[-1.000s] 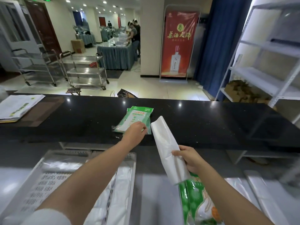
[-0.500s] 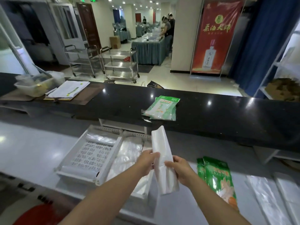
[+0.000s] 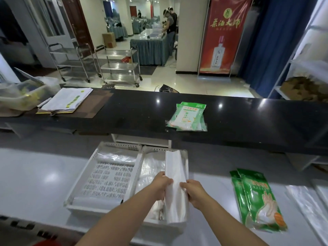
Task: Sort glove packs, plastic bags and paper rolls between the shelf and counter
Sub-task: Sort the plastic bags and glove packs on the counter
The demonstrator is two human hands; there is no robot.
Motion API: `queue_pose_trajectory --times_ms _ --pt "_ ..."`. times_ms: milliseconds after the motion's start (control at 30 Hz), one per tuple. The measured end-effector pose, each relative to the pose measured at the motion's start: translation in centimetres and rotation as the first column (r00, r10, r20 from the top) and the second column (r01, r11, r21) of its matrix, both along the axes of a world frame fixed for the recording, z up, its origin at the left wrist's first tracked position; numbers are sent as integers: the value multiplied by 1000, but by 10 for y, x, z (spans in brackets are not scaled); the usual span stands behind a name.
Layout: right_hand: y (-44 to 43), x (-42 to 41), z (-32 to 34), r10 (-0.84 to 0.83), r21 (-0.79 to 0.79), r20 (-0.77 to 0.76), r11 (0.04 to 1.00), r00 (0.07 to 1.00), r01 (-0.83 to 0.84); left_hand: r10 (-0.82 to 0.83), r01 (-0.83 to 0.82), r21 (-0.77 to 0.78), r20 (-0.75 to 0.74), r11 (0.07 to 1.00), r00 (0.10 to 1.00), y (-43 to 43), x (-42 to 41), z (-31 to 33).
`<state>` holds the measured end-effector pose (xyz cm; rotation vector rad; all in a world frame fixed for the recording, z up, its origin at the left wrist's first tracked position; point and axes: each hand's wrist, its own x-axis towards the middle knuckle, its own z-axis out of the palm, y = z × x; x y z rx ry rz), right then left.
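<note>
**Left to right.** Left of the left hand, a white 2-bay tray (image 3: 82,176) sits on the pale lower surface (image 3: 35,174). Its left bay holds a pale roll (image 3: 97,200) against the near wall. Its right bay holds loose clear bags (image 3: 150,172), lying just beyond and below the left hand.

The left hand (image 3: 162,183) curls its fingers round the left edge of an upright white bag bundle (image 3: 175,174). The right hand (image 3: 193,190) pinches the opposite edge. The bundle stands between the 2 hands over the tray's right bay. Whether its lower end touches the tray cannot be told.

Right of the right hand and well apart from it, 2 green glove packs (image 3: 257,201) lie overlapped on the lower surface. Further right lie clear sheets (image 3: 308,206). Beyond both hands, more glove packs (image 3: 188,116) lie on the black counter (image 3: 133,112).

**Handling (judged).** The bundle looks light, soft and slick. It appears to be a folded stack of film and would probably bow or fan open if gripped by 1 edge only. A hold on both long edges near mid-height, as shown, should keep the fold closed. A light squeeze is likely enough, since a harder one may crease the layers or let the inner ones slide out. It seems best lowered end first, then laid flat in the bay.
</note>
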<state>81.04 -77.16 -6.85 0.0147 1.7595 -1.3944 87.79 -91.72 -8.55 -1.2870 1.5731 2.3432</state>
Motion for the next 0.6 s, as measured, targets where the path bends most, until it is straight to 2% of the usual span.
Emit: queue_pose_trajectory --times_ms 100,200,333,400,433,467,533,600 --pt "-18 -2 -5 -8 130 -119 991 993 24 -46 53 -112 58 992 997 -14 -11 -3" --pt "-23 -11 -10 6 269 -299 960 954 78 -97 115 -193 97 974 990 -28 -26 -17" --pt "-11 -19 -14 22 375 -407 916 913 145 -198 243 -229 205 942 959 -27 -47 -60" --pt "-3 -20 -14 51 408 -446 900 893 152 -231 314 -309 277 898 933 -16 -48 -58" --pt "0 -21 -15 57 414 -460 896 886 158 -254 371 -399 316 838 914 -13 -46 -50" --pt "3 -21 -16 57 417 -468 894 882 163 -288 451 -499 371 740 883 -12 -44 -46" --pt "7 -21 -21 64 427 -483 888 873 172 -351 586 -631 470 508 810 -12 -41 -37" --pt "9 -21 -24 89 444 -490 882 867 160 -370 662 -701 560 267 742 -12 -39 -35"
